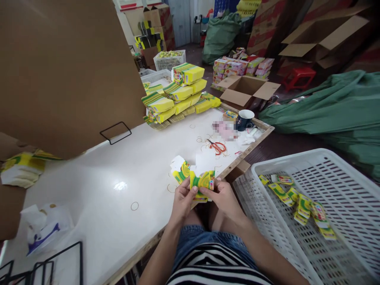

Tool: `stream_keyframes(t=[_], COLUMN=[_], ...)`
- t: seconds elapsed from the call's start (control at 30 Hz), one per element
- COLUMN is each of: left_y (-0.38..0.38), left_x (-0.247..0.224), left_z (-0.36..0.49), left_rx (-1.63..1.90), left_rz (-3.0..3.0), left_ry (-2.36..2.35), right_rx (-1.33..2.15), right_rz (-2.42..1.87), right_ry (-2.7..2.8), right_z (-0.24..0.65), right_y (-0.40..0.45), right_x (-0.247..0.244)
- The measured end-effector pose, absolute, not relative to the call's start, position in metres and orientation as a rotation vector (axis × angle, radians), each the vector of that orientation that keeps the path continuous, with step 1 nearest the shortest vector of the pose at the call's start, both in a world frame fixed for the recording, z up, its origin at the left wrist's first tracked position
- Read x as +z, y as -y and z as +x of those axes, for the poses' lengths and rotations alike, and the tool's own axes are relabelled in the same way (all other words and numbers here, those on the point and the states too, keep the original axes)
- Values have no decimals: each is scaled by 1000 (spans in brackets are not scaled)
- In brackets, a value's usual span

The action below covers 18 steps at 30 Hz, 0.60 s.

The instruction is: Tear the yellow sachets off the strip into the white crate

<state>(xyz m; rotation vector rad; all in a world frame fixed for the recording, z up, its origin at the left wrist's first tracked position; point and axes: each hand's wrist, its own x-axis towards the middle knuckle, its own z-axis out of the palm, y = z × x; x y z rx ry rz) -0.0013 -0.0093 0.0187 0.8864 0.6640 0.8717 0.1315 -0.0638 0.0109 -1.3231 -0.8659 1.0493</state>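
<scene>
Both hands are pinching a yellow-and-green carton (202,181) just above the near edge of the desk (103,190). The left hand (183,196) is gripping its left side, thumb on the front, while the right hand (223,196) is pressing a thumb near the lower middle, with its fingers mostly hidden behind. White flaps are sticking up from the carton's top. Just beyond it, to the left, another carton (179,168) is lying on the desk.

Farther along, red-handled scissors (218,148) are resting among loose rubber bands (134,206), and a dark mug (245,120) is standing near the desk's far corner. Stacks of yellow cartons (190,73) are sitting at the far side, beside a large brown cardboard panel (71,75). To the right of the desk, a white plastic basket (289,158) is holding several small yellow packets (303,208). At the left, a tissue pack (44,233) is lying on the desk.
</scene>
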Motion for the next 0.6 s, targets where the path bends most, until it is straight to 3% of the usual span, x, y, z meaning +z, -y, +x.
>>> stream_keyframes(t=[0.37,0.5,0.6], left_y=[6,6,6], left_x=[25,25,26], left_z=[-10,-9,-9], left_rx=[654,702,668], left_rz=[811,780,749], left_ry=[-478,-490,-526], right_rx=[1523,891,474], right_rz=[-1047,-1502,-1530], right_ry=[948,1060,1300], right_z=[132,139,145], right_y=[62,67,68], right_x=[12,17,33])
